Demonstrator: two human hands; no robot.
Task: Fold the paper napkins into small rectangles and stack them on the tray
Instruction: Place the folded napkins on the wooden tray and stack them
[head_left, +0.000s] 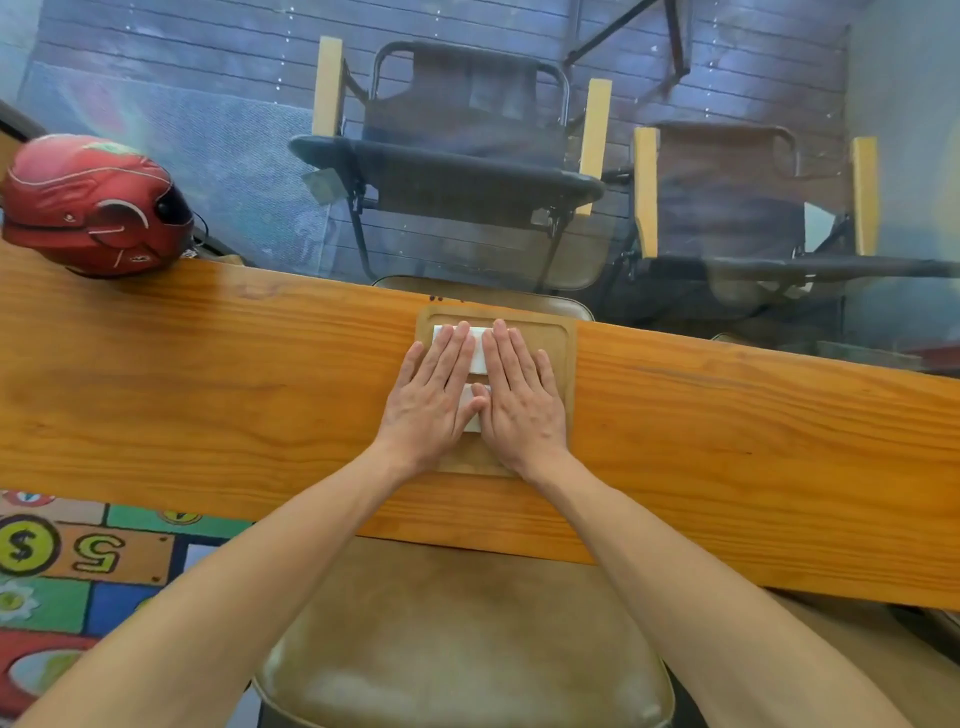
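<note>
A wooden tray (563, 358) lies on the long wooden counter (208, 395). On it are white folded paper napkins (479, 361), mostly covered by my hands. A strip shows at the far edge of the tray and a smaller white piece (471, 423) shows between my thumbs. My left hand (434, 397) and my right hand (522, 397) lie flat, palms down, side by side on the napkins. The fingers are stretched out and close together, the thumbs touching. Neither hand grips anything. How the napkins are arranged under my hands is hidden.
A red helmet (96, 205) sits at the counter's far left end. Beyond a glass pane stand two folding chairs (457, 156) with wooden armrests. A brown padded stool seat (457, 644) is under the counter below my arms. A colourful play mat (67, 566) covers the floor at lower left.
</note>
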